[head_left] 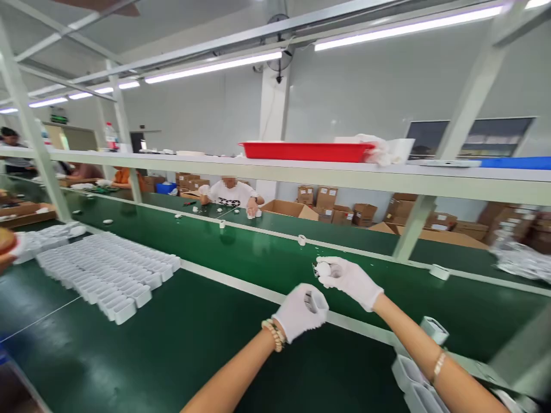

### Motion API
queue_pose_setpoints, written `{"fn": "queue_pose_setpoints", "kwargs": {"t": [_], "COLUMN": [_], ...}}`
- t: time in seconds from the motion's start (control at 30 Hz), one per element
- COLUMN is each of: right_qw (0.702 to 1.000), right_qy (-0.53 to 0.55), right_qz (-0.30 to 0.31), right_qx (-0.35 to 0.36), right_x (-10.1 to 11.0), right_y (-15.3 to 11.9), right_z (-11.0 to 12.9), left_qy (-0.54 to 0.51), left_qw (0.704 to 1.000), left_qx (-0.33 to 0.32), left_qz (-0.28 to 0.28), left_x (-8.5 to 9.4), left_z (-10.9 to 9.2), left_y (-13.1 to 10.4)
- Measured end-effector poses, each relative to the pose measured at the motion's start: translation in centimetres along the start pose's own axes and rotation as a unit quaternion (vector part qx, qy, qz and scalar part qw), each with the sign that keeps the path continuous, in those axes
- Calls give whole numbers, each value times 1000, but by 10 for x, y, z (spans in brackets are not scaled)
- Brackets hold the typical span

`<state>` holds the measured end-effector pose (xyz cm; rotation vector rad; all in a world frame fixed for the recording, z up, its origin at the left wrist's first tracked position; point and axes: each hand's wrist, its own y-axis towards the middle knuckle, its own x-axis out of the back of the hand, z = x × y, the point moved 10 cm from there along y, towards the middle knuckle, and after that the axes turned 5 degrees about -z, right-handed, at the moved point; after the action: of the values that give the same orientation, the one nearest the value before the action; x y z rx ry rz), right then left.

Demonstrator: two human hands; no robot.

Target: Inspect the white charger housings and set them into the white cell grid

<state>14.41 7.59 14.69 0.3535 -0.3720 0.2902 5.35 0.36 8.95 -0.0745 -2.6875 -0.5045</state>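
White housing (319, 302): where is it, and what lies before it from the left?

On the left, many similar housings (107, 269) stand in close rows on the green surface (193, 327). Next comes the left hand (297, 314), in a white glove, and the single housing is in it, near the pale strip (232, 285).

How are those fingers?

They are curled around the housing and grip it. Its exact tilt I cannot tell.

And how will it handle?

I judge it light and rather stiff, perhaps smooth, so it could slip a little against the glove. I would take it by the outer walls and leave the opening free.

What is further to the right?

The right hand (350, 281), also gloved; its fingers pinch a small round part (322, 269). Something thin and dark shows at the part's left edge, too small to name. This part seems more delicate, so a gentle hold is better.
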Motion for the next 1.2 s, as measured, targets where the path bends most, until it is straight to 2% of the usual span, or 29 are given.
{"fn": "queue_pose_setpoints", "kwargs": {"t": [0.07,0.1,0.17,0.27,0.37,0.53,0.73,0.93,1.07,1.2], "right_qw": [999,999,997,996,998,986,971,956,954,955], "right_qy": [26,37,50,43,-16,-143,-180,-272,-284,-283], "right_qz": [-24,-35,-57,-62,-50,-65,-65,-64,-64,-48], "right_qx": [-2,-3,-11,-39,-21,59,147,90,75,75], "right_x": [37,50,63,56,42,34,20,23,26,25], "right_y": [-39,-59,-95,-128,-140,-145,-156,-155,-155,-156], "right_z": [3,5,8,12,24,46,62,57,58,62], "left_qy": [-14,2,54,134,192,223,225,227,221,228], "left_qw": [999,996,988,971,955,945,942,940,940,945], "left_qx": [-22,-57,-133,-193,-226,-239,-249,-254,-259,-235], "left_qz": [-45,-69,-61,-38,-30,-28,-22,-25,-30,-15], "left_x": [24,36,46,49,48,50,53,54,53,50], "left_z": [-23,-39,-73,-105,-123,-129,-135,-141,-145,-143], "left_y": [0,-3,-13,-34,-53,-62,-63,-66,-67,-66]}}
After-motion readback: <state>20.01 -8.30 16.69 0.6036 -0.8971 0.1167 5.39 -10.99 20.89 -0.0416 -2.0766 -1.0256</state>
